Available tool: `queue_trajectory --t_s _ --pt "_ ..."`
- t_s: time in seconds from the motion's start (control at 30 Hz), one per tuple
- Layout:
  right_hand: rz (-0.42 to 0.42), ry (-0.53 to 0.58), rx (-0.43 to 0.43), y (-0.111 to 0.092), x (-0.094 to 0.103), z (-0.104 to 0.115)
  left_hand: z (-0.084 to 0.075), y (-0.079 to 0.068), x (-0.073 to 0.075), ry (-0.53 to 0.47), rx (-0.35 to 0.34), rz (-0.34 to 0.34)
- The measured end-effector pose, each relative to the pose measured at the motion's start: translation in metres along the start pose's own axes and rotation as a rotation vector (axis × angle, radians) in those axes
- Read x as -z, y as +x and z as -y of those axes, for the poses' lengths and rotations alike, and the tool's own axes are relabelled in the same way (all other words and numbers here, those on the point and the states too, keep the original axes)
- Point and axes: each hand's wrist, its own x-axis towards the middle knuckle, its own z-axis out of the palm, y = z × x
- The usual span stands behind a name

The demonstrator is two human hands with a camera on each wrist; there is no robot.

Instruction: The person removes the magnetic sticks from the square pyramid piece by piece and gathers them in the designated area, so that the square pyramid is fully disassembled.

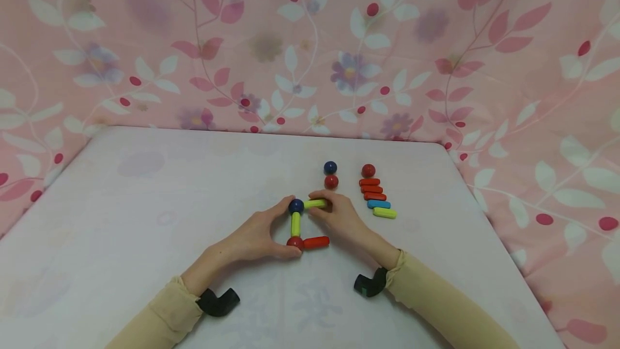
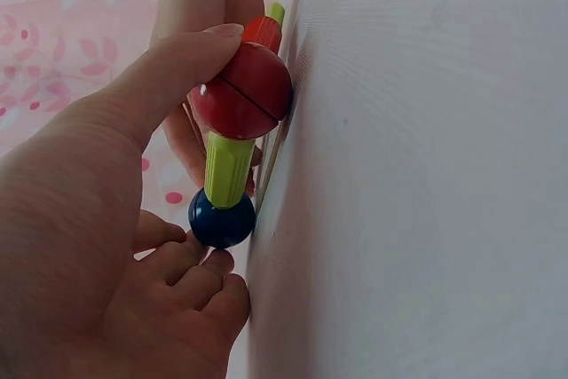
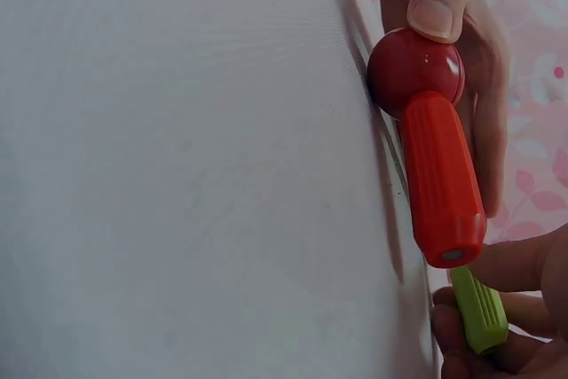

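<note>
My left hand (image 1: 256,235) spans a small build of magnetic rods and balls, thumb on the red ball (image 1: 295,243) and fingertips at the blue ball (image 1: 296,206). Between those balls runs a yellow-green rod (image 2: 228,170). From the red ball a red rod (image 3: 444,179) points right, its metal-tipped end free. My right hand (image 1: 345,214) pinches a second yellow-green rod (image 3: 480,310) between thumb and fingers. In the head view that rod's left end meets the blue ball.
Behind the right hand lie a blue ball (image 1: 330,167) and a red ball (image 1: 331,181). Right of them, another red ball (image 1: 368,170) heads a column of red rods (image 1: 372,189), a blue rod (image 1: 379,204) and a yellow-green rod (image 1: 385,213) on the white table (image 1: 145,203).
</note>
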Motion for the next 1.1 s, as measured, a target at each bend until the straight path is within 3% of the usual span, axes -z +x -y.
queue_trajectory --t_s 1.1 --pt "0.038 0.004 0.049 0.007 -0.0043 -0.005 0.0002 0.0 -0.0003 0.022 0.005 -0.007"
